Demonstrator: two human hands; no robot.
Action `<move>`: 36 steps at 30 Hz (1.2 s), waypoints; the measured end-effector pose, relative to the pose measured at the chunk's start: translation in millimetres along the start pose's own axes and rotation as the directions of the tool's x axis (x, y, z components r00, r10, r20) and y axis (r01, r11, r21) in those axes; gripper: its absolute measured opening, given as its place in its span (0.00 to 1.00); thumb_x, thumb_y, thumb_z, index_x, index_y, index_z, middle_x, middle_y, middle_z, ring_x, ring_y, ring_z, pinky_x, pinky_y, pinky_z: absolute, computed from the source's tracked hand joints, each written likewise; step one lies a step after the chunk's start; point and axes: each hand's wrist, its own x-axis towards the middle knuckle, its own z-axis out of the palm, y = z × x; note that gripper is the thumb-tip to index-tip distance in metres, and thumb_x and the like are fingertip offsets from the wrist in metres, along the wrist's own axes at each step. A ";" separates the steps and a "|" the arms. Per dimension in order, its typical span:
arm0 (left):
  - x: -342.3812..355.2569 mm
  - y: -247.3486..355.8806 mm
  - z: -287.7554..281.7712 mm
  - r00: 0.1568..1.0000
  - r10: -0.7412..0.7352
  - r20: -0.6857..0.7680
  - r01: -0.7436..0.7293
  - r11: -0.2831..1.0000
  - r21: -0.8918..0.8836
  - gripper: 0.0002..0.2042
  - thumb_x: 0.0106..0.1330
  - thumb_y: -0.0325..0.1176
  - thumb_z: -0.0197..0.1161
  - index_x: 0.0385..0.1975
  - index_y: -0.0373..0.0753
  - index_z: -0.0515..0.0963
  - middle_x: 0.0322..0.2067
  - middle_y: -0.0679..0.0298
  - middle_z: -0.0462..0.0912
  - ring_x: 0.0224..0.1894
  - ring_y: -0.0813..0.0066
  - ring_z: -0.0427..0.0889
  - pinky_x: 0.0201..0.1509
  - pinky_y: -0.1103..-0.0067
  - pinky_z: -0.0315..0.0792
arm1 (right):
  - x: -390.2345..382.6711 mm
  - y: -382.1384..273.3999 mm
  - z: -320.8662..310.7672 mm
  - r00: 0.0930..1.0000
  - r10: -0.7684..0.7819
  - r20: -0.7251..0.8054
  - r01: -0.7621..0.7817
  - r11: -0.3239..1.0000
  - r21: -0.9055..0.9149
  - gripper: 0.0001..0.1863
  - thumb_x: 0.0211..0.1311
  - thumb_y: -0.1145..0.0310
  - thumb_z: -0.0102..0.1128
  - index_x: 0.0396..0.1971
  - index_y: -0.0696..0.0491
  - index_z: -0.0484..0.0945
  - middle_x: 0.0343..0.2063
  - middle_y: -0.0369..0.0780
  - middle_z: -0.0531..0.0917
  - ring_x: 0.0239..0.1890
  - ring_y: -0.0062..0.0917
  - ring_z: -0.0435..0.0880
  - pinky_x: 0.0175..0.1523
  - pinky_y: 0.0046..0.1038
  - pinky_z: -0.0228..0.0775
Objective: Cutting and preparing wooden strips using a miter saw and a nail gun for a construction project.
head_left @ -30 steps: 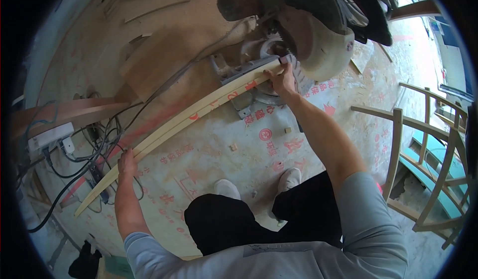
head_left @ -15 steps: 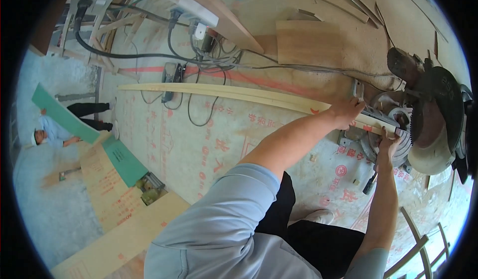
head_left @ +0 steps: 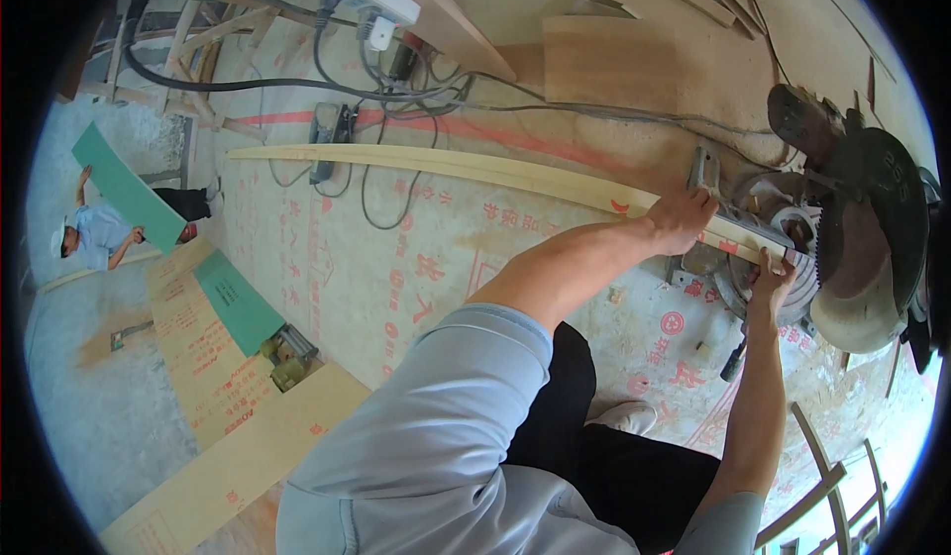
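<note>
A long, pale wooden strip [head_left: 475, 169] runs from the upper left to the bed of a mitre saw [head_left: 862, 238], lying against its metal fence [head_left: 738, 220]. My left hand [head_left: 680, 220] has its fingers curled over the strip beside the fence. Just right of it and lower, my right hand [head_left: 768, 280] grips the strip's end, close to the toothed blade [head_left: 814, 243]. Part of the strip is hidden under my fingers. The saw's dark handle [head_left: 797, 119] stands above the blade.
A power strip [head_left: 386, 0] and tangled cables [head_left: 416, 97] lie at the top. A co-worker [head_left: 94, 233] at left holds a green board [head_left: 127, 181], near plywood sheets [head_left: 188, 347] and another green board [head_left: 238, 302]. Curved wooden pieces [head_left: 822, 456] stand at lower right.
My left hand has come from far along the strip to beside the saw. The view has turned leftward, bringing the co-worker in; their green board has shifted since half a second ago.
</note>
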 end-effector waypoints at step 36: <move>9.3 -7.8 -16.7 0.833 -0.294 0.469 0.331 0.944 0.002 0.30 0.59 0.61 0.65 0.48 0.40 0.81 0.44 0.47 0.85 0.49 0.47 0.83 0.52 0.59 0.76 | 48.6 -241.4 -260.0 0.780 -0.625 -0.018 0.530 0.676 -0.512 0.30 0.65 0.55 0.58 0.62 0.53 0.67 0.34 0.45 0.84 0.29 0.30 0.83 0.40 0.34 0.78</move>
